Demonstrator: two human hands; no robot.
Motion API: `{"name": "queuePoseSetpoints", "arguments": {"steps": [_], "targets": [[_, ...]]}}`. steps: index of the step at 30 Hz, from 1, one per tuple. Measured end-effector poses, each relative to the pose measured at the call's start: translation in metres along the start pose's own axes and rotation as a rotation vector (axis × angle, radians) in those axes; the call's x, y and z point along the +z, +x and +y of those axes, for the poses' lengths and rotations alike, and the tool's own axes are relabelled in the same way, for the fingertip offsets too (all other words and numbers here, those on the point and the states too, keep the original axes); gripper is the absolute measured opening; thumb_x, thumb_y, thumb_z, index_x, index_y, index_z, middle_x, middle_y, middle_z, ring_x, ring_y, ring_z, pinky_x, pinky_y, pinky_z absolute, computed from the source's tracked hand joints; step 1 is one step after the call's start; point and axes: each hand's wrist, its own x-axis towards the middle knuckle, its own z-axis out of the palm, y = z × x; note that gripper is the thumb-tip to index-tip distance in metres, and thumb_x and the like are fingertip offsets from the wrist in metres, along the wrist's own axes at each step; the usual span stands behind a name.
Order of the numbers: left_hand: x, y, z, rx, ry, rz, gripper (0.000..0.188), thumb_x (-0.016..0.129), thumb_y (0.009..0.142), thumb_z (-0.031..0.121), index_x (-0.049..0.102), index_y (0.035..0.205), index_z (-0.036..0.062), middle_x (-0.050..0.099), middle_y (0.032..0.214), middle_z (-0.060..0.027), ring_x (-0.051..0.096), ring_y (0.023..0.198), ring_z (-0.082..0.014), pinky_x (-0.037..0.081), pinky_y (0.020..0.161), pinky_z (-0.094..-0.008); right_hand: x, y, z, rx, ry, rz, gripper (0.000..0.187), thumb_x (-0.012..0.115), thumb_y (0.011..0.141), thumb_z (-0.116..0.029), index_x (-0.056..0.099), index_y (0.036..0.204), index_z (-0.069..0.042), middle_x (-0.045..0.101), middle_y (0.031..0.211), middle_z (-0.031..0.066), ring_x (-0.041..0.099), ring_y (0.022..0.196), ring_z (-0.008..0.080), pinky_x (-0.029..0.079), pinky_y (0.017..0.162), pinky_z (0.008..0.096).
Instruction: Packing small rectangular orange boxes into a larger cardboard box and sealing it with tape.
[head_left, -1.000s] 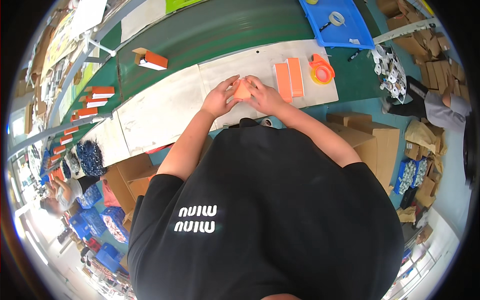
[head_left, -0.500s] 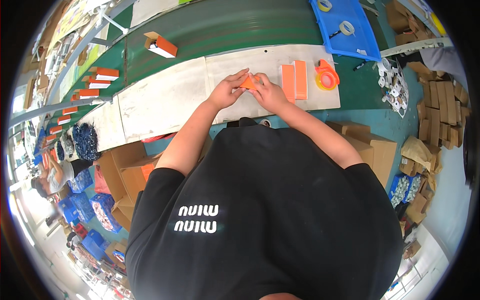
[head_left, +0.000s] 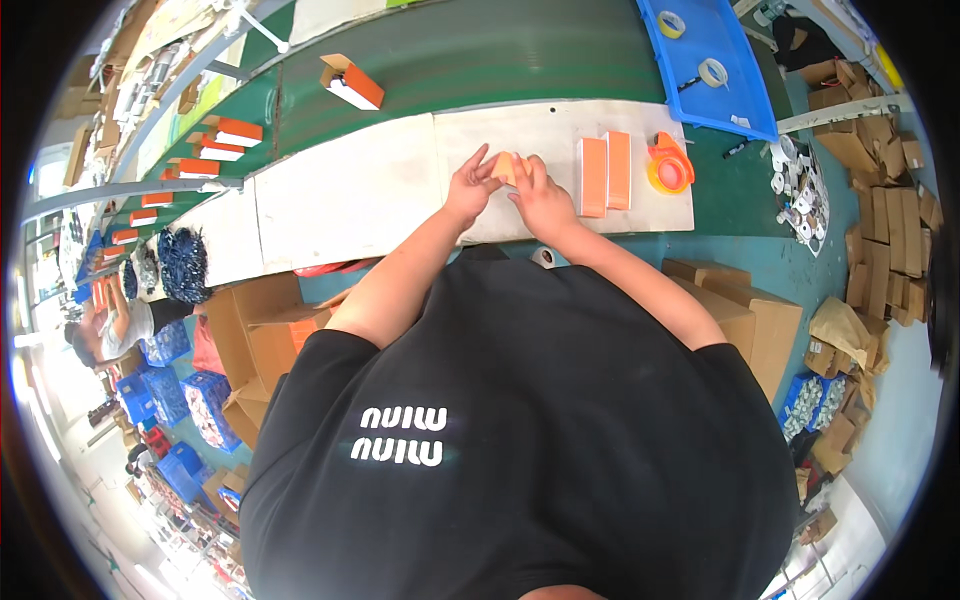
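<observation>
Over the pale board [head_left: 350,190], a small orange carton [head_left: 505,168] sits between my hands, partly hidden by the fingers. My left hand [head_left: 470,190] pinches its left end. Fingers of my right hand [head_left: 546,205] curl over its right side. Just right of that hand lie two orange-and-white boxes, one [head_left: 592,178] beside the other [head_left: 618,168]. An orange tape dispenser [head_left: 670,165] stands further right.
A blue tray [head_left: 700,60] holding tape rolls sits at the far right. On the green conveyor [head_left: 450,60] stands an orange box with its flap up [head_left: 352,83]; more boxes line the left. Cardboard cartons [head_left: 265,340] flank me. Another person [head_left: 120,325] is far left.
The carton between my hands has turned, showing a paler orange face. My hands have shifted slightly on it. The whole view has moved a little as well.
</observation>
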Motion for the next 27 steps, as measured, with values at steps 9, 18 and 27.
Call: {"name": "queuePoseSetpoints", "arguments": {"steps": [9,18,27], "targets": [[-0.028,0.021,0.007,0.106,0.395,-0.122,0.046,0.071,0.093,0.004,0.06,0.138,-0.0013,0.068,0.131,-0.0141,0.066,0.118,-0.0209,0.05,0.104,-0.0322,0.009,0.004,0.001,0.078,0.102,0.038,0.071,0.07,0.093,-0.026,0.041,0.157,-0.018,0.054,0.128,0.0186,0.063,0.111,0.0359,0.056,0.089,0.0447],[-0.206,0.111,0.146,0.462,1.284,0.985,0.102,0.089,0.069,0.044,0.036,0.141,-0.0055,0.041,0.141,-0.0245,0.039,0.132,-0.0448,0.041,0.106,-0.0552,-0.01,0.047,0.045,0.613,0.022,-0.095,0.07,0.068,0.092,-0.046,0.046,0.15,-0.015,0.065,0.113,0.0214,0.066,0.107,0.0391,0.056,0.091,0.0478],[-0.245,0.151,0.136,0.394,1.05,0.646,0.065,0.086,0.075,0.032,0.064,0.133,0.0117,0.071,0.116,-0.017,0.068,0.108,-0.0367,0.056,0.092,-0.0448,0.036,0.091,0.022,0.739,-0.085,-0.038,0.088,0.065,0.096,-0.047,0.025,0.16,-0.001,0.046,0.139,0.031,0.056,0.124,0.0458,0.053,0.101,0.0489]]}}
